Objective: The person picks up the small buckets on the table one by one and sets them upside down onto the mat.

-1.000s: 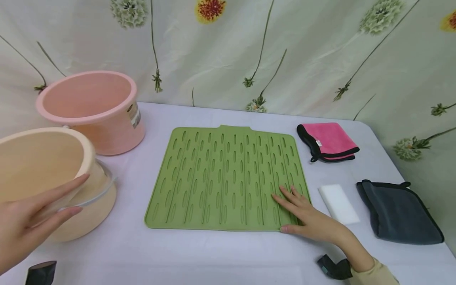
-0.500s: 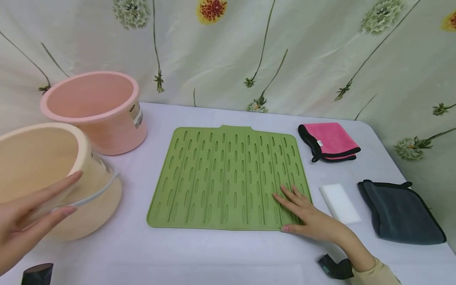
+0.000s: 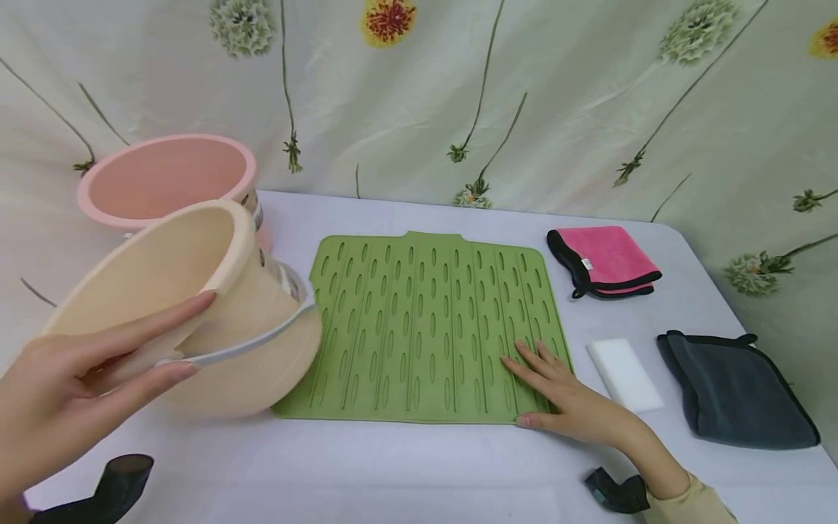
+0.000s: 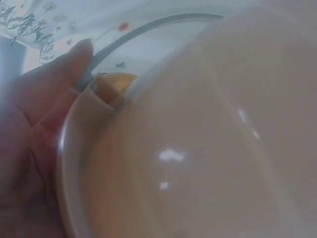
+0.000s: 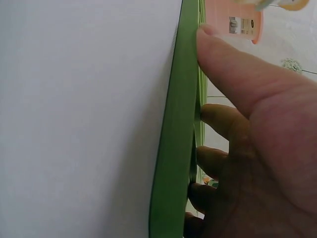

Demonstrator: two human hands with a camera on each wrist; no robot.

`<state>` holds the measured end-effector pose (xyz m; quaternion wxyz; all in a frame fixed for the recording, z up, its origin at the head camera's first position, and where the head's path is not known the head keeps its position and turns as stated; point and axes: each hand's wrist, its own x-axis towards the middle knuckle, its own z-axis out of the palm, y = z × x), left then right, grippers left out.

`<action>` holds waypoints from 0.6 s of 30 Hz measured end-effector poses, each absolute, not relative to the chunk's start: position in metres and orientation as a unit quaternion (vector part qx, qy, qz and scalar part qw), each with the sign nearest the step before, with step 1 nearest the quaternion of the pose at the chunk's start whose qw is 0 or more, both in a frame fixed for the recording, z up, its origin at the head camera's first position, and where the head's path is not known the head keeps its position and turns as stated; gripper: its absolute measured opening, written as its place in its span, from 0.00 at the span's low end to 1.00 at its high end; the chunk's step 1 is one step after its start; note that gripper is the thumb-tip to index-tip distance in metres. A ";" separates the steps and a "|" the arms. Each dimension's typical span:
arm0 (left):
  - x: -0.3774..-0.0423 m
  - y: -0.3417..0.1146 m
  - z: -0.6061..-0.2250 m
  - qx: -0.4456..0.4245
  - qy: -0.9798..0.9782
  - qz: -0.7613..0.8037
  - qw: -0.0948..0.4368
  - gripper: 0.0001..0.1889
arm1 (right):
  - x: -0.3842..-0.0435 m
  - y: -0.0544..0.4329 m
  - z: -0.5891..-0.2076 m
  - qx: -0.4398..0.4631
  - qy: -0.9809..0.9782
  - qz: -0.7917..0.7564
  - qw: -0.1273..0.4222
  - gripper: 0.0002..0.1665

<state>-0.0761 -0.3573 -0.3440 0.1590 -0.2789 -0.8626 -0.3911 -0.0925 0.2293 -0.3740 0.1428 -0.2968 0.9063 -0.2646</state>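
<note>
My left hand (image 3: 81, 393) grips the rim of a cream plastic bucket (image 3: 255, 364), tilted with its mouth toward me and to the left. The bucket's grey-white handle (image 3: 262, 338) hangs across its front, by my thumb. In the left wrist view, the bucket's smooth wall (image 4: 208, 148) fills most of the frame beside my palm. The bucket overlaps the left edge of a green ridged mat (image 3: 425, 327) in the head view. My right hand (image 3: 569, 397) rests on the mat's near right corner with fingers spread. Its thumb (image 5: 223, 64) touches the mat's edge in the right wrist view.
A pink bucket (image 3: 177, 178) stands at the back left, partly behind the cream one. To the right of the mat lie a folded pink cloth (image 3: 605, 255), a white sponge block (image 3: 625, 375) and a dark grey folded cloth (image 3: 746, 393). A flowered curtain (image 3: 556, 44) hangs behind.
My left hand has carried the cream bucket rightward and up, from beside the mat to over its left edge, now hiding part of the pink bucket. The right hand has stayed put.
</note>
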 end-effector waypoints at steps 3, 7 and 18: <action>-0.067 -0.289 -0.283 -0.320 -0.850 -0.390 0.150 0.33 | -0.092 0.229 -0.374 -0.294 0.907 -0.265 0.144 0.45; -0.067 -0.231 -0.236 -0.338 -0.825 -0.442 0.097 0.30 | -0.093 0.229 -0.374 -0.293 0.907 -0.264 0.145 0.45; -0.115 -0.212 -0.238 -0.363 -0.734 -0.574 -0.016 0.29 | -0.095 0.231 -0.376 -0.297 0.907 -0.263 0.144 0.46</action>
